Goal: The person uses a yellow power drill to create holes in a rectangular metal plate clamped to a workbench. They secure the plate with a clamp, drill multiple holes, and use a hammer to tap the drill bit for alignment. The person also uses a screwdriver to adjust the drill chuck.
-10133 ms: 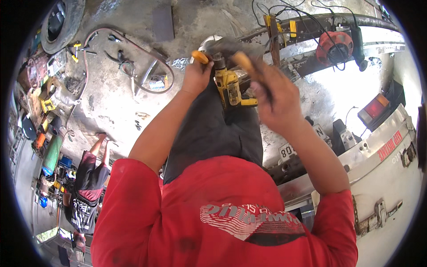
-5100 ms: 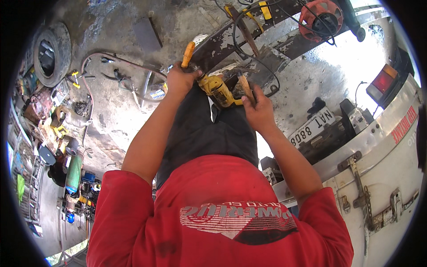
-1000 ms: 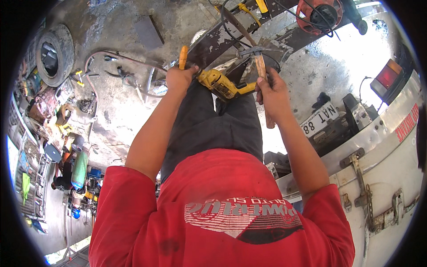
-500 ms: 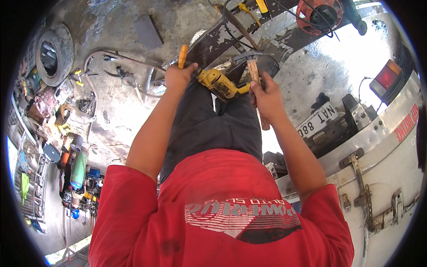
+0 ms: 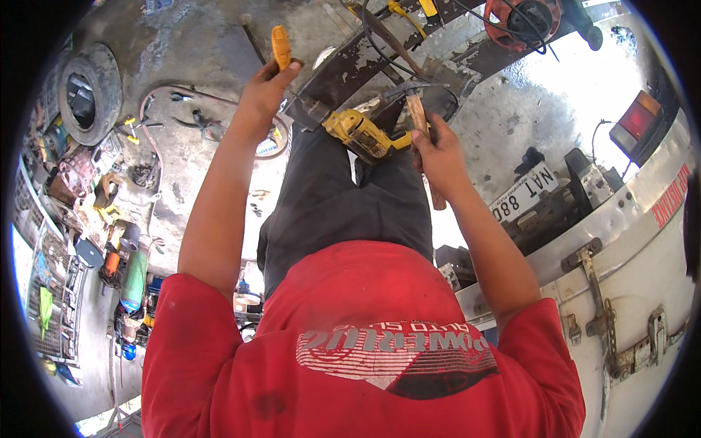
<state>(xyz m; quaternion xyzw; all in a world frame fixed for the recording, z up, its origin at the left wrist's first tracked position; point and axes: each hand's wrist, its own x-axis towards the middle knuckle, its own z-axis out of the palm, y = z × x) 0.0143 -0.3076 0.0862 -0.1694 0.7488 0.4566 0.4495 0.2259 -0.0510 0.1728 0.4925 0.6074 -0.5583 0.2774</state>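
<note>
Raised at the upper left of the lap, my left hand (image 5: pixel 264 93) is closed around a tool with an orange-yellow handle (image 5: pixel 280 48). The handle points away from me, and the rest of that tool is hidden. My right hand (image 5: pixel 438 153) grips a hammer by its worn wooden handle (image 5: pixel 417 111). The hammer's metal head lies at the far end, over a dark steel beam. Between the hands, beyond my lap, rests a yellow and black power drill (image 5: pixel 361 136). My right hand is close to the drill's rear end; my left is apart from it.
The dark, paint-flaked steel beam (image 5: pixel 350 71) runs to the upper right, towards a red reel-like thing (image 5: pixel 520 25) with black cable. At right is a vehicle's rear with a tail light (image 5: pixel 637 124) and plate. A tire (image 5: pixel 90 93), hose and green cylinder (image 5: pixel 135 281) are left.
My left hand has moved up and left, away from the drill, carrying the orange-yellow handle. My right hand and the hammer have hardly moved. The drill stays in place.
</note>
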